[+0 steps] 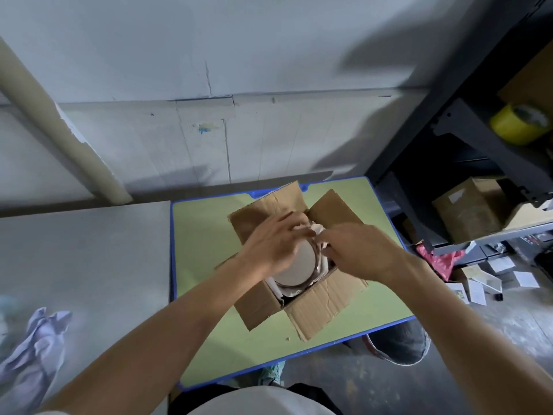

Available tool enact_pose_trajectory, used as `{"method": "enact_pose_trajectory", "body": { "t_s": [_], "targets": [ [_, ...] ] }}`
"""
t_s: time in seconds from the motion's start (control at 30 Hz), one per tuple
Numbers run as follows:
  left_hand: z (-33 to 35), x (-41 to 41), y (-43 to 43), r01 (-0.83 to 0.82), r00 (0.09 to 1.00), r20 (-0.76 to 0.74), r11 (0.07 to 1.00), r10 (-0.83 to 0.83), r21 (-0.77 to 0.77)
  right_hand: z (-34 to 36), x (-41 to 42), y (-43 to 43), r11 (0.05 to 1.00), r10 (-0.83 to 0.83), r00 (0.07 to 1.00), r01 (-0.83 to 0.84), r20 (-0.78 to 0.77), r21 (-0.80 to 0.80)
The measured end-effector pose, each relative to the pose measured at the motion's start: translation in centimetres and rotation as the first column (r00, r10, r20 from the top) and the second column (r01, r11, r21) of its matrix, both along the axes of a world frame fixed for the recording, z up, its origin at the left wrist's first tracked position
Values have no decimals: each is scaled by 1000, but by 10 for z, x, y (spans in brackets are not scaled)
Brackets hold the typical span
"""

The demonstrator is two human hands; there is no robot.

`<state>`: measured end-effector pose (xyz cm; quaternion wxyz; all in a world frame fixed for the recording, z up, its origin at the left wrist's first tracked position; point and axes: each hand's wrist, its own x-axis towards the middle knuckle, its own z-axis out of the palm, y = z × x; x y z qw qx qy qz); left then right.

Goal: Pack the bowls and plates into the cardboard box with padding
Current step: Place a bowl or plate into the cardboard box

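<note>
One cardboard box (317, 301) sits flaps-open in the middle of the green table (209, 265). Inside it lies a round beige dish (294, 269), with white padding paper (317, 229) bunched along its far and right edges and a bit more peeking out on the near left.

Both hands are over the box. The right hand (359, 250) has its fingers curled round a wad of that paper at the far right of the dish. The left hand (272, 244) covers the dish's far-left part with its fingertips at the paper, but it's too blurry to tell if it's actually gripping.

Further out: a grey tabletop (89, 265) on the left with a crumpled purple sheet (39, 348) at its near edge, and a dark shelf (478, 139) on the right holding a yellow tape roll (520, 124) and brown boxes (469, 208).
</note>
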<state>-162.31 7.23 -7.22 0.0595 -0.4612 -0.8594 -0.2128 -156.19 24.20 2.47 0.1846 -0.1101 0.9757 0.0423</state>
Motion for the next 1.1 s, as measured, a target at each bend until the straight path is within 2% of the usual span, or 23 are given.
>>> {"method": "enact_pose_trajectory", "body": {
  "t_s": [0.1, 0.2, 0.37, 0.47, 0.57, 0.7, 0.77, 0.83, 0.93, 1.1],
  "targets": [
    [17, -4, -41, -152, 987, -50, 987, 154, 41, 4, -19, -14, 996, -22, 996, 14, -85, -88],
    [27, 4, -88, -333, 939, -68, 941, 337, 62, 0, -31, -55, 979, 64, 981, -97, -182, -181],
    [13, 49, -167, -667, 745, 77, 740, 662, 91, -25, -32, -171, 888, 285, 932, -344, -222, -305],
    [-3, 75, -215, -812, 582, 79, 584, 810, -9, -46, -32, -228, 847, 396, 906, -424, -152, -321],
    [-23, 99, -262, -887, 437, 63, 441, 897, -135, -67, -28, -271, 834, 473, 880, -463, -40, -300],
    [-58, 130, -314, -890, 226, 117, 254, 967, -378, -103, -19, -310, 850, 509, 844, -464, 166, -249],
    [-74, 145, -335, -859, 154, 94, 180, 984, -479, -121, -13, -322, 859, 504, 826, -451, 250, -243],
    [-88, 155, -352, -833, 133, 77, 154, 988, -532, -135, -8, -331, 866, 498, 808, -445, 315, -227],
    [-106, 159, -368, -808, 141, 97, 171, 985, -564, -148, -3, -339, 873, 488, 795, -441, 361, -209],
    [-106, 151, -356, -752, 264, 67, 249, 962, -610, -152, 0, -338, 893, 450, 800, -393, 397, -221]
  ]
}}
